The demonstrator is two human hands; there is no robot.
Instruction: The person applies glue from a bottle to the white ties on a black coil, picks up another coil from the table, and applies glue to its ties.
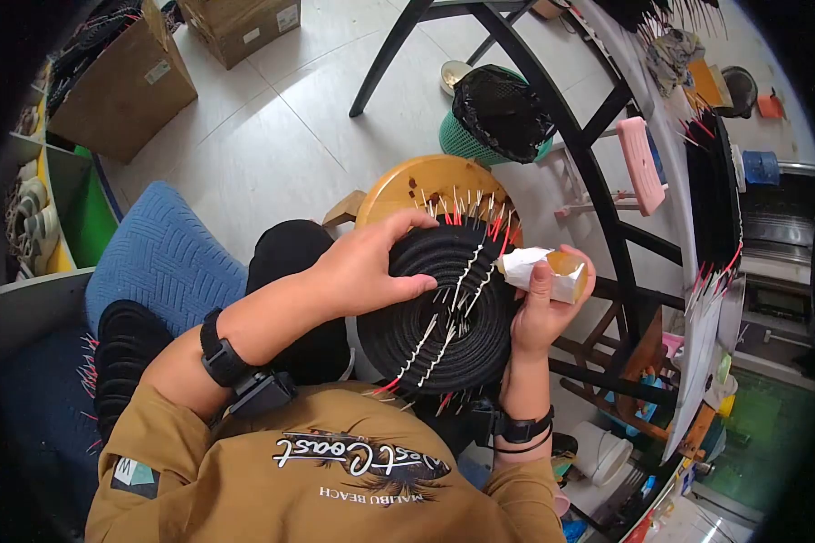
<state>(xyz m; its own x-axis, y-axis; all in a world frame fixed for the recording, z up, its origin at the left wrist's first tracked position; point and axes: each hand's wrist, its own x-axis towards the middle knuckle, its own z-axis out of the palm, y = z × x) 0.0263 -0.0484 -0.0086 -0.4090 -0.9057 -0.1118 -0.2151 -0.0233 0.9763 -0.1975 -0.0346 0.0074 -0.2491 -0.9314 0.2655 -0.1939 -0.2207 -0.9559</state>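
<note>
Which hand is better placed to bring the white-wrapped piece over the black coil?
Right, probably: the right hand grips the white-wrapped piece beside the black coil, while the left hand, thumb over the coil, seems better suited to steadying it.

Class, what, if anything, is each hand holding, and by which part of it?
The right hand holds the white packet by its middle and right end. The left hand touches the black coil; whether it grips cannot be told.
</note>
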